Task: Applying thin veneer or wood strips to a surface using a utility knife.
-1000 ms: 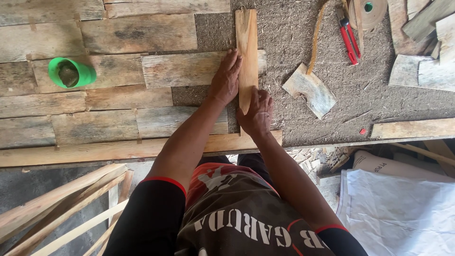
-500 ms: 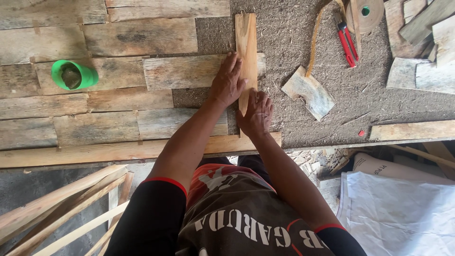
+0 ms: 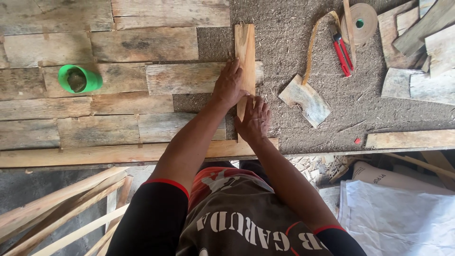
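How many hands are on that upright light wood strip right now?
2. The left hand presses flat on the light wood strip's left edge at mid-length; the right hand covers its lower end, nearest the person.

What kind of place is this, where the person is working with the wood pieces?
Probably a small woodworking shop. Weathered planks are laid side by side on a rough board, both hands press down a fresh wooden strip, and offcuts, a red utility knife and a roll of edge tape lie nearby.

light: bright, even daylight | shadows: soft, short beneath the hands (image 3: 241, 102) | focus: sharp | glare: none | edges: slightly bowed
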